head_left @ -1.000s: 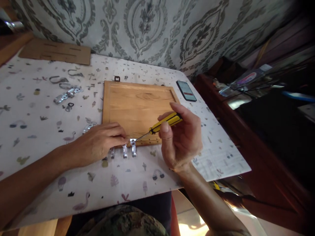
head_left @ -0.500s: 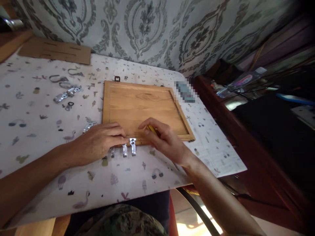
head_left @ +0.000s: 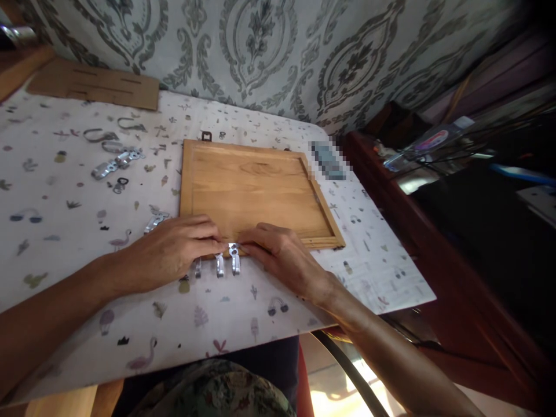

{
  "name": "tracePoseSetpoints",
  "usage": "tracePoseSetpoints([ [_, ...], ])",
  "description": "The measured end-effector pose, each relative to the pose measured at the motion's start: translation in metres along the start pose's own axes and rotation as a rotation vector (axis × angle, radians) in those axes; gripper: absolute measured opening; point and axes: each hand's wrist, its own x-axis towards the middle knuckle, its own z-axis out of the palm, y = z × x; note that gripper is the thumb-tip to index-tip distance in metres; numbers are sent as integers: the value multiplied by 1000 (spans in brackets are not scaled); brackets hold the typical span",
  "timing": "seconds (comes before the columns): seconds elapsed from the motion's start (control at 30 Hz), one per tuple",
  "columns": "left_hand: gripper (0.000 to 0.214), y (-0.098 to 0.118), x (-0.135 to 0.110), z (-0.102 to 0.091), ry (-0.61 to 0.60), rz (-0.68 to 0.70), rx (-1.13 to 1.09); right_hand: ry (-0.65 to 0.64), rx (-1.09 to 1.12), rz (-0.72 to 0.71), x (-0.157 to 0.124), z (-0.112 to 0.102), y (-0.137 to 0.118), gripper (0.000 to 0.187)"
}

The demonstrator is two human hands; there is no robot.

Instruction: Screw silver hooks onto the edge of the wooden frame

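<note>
A light wooden framed board (head_left: 252, 179) lies on the table, its recessed face up. Along its near edge several shiny metal clips hang down, with the rightmost metal clip (head_left: 234, 259) between my two hands. My left hand (head_left: 167, 249) rests at the lower left of the board, thumb and fingers pinched by that clip's left side and partly covering the other clips. From the right, my right hand (head_left: 282, 249) has its thumb and forefinger pressed together at the same clip. Its other fingers are curled under, and whatever they may hold is hidden.
Left of the board are loose metal clips (head_left: 116, 162) and another clip (head_left: 155, 221). A small dark bracket (head_left: 206, 136) sits at the board's far edge. Slotted cardboard (head_left: 93, 84) lies at the back left. A plastic bottle (head_left: 430, 142) lies on the dark red furniture at right.
My right hand has moved left and down, from above the board to the rightmost clip. The yellow thing seen in it before is out of sight. My left hand has stayed put.
</note>
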Motion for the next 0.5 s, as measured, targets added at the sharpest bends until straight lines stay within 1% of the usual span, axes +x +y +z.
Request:
tracePoseSetpoints([
  [0.1, 36, 0, 0, 0, 8, 0, -5, -4, -10, -2, 0, 0, 0, 17],
  [0.27, 37, 0, 0, 0, 5, -9, -23, 31, -71, -47, -1, 2, 0, 21],
  [0.5, 38, -1, 1, 1, 9, 17, -4, 6, -105, -52, -1, 3, 1, 25],
])
